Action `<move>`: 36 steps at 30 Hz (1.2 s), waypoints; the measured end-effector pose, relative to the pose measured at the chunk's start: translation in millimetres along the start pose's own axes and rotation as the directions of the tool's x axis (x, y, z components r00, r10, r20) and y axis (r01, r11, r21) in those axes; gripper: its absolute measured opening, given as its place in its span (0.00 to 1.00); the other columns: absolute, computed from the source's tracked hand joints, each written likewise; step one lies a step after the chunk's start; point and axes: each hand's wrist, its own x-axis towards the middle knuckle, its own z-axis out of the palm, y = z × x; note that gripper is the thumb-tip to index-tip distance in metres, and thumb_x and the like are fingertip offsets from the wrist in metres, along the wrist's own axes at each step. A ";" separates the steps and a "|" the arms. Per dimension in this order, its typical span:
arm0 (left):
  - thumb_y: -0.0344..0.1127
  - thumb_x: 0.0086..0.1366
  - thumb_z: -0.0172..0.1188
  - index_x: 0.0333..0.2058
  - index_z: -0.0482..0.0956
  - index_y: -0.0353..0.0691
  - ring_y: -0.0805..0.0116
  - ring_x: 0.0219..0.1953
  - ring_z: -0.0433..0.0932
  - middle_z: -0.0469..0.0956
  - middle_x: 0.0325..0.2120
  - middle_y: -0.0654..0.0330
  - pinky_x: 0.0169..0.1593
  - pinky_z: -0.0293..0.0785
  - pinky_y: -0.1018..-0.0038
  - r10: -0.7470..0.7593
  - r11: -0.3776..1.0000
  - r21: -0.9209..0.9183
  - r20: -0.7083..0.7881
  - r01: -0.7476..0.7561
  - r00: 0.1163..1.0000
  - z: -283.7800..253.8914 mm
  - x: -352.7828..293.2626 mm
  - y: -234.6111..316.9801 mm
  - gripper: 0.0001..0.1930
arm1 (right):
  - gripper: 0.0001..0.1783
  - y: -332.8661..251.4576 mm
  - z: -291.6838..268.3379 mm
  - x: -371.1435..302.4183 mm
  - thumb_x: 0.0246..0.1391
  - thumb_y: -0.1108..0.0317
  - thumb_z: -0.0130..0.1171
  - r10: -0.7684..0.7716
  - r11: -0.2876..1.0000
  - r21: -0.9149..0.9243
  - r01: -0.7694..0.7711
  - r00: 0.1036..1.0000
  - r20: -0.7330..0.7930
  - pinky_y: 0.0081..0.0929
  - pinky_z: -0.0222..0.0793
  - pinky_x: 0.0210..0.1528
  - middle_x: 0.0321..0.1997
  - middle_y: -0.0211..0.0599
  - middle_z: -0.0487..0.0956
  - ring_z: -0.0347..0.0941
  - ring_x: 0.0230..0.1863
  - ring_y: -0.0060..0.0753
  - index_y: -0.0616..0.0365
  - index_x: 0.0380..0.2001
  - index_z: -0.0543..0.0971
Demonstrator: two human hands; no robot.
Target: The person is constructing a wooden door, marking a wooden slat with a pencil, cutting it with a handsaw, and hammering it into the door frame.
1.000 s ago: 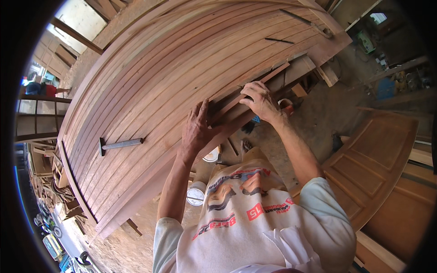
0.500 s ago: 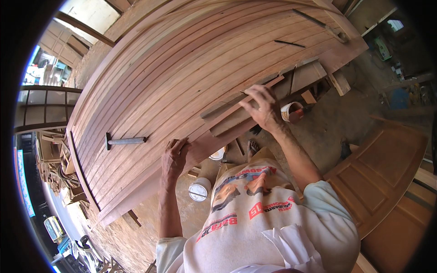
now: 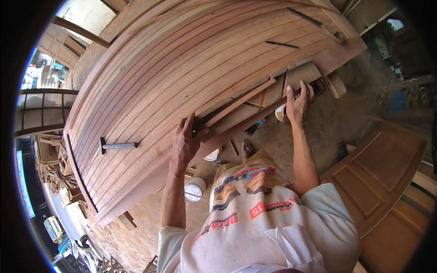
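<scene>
Along the near edge of a large slatted wooden panel lies a long wooden board, with a narrow reddish strip over it. My left hand is closed around the left end of the board, thumb apart from the fingers; what lies under the palm is hidden. Near the board's right end, my right hand grips its near edge between thumb and fingers. A hammer rests on the slats left of my left hand. Farther off on the panel are a thin dark rod and a long dark tool.
Below the panel edge, a lidded white bucket and a smaller white container stand on the floor near my feet. A panelled wooden door leans at the right. Scrap wood is heaped beyond the panel's left end.
My right hand has moved right, from the reddish strip to the board's right part. My left hand has shifted up and right onto the board's left end. The view has tilted slightly.
</scene>
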 end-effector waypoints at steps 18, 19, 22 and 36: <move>0.39 0.67 0.72 0.63 0.79 0.41 0.46 0.47 0.86 0.84 0.50 0.48 0.46 0.84 0.57 -0.055 0.998 -0.047 -0.078 0.052 0.995 32.3 -8.5 20.0 0.27 | 0.14 -42.8 -11.8 29.5 0.69 0.69 0.61 -0.400 0.907 0.207 0.368 0.904 0.148 0.44 0.80 0.50 0.49 0.50 0.84 0.82 0.50 0.55 0.62 0.53 0.83; 0.39 0.67 0.72 0.62 0.79 0.41 0.46 0.46 0.86 0.84 0.50 0.48 0.46 0.84 0.57 -0.048 0.998 -0.039 -0.087 0.045 0.995 31.2 -8.9 19.9 0.27 | 0.13 -41.7 -10.6 32.2 0.69 0.69 0.61 -0.393 0.910 0.218 0.354 0.904 0.172 0.43 0.80 0.50 0.48 0.50 0.84 0.83 0.49 0.55 0.62 0.52 0.83; 0.39 0.67 0.72 0.62 0.80 0.41 0.45 0.46 0.86 0.84 0.50 0.47 0.46 0.83 0.57 -0.027 0.999 -0.028 -0.113 0.024 0.993 29.6 -8.5 17.9 0.26 | 0.12 -44.5 -12.3 43.3 0.68 0.69 0.61 -0.370 0.922 0.222 0.319 0.895 0.251 0.43 0.80 0.48 0.46 0.48 0.85 0.83 0.48 0.54 0.62 0.49 0.83; 0.38 0.67 0.72 0.60 0.81 0.37 0.48 0.45 0.86 0.84 0.46 0.45 0.47 0.82 0.61 -0.034 0.998 -0.053 -0.089 0.030 0.995 24.6 -9.2 18.7 0.24 | 0.11 -80.1 -60.6 32.2 0.69 0.65 0.62 -0.359 0.916 0.190 0.354 0.508 0.782 0.46 0.75 0.41 0.38 0.49 0.82 0.81 0.40 0.54 0.63 0.40 0.80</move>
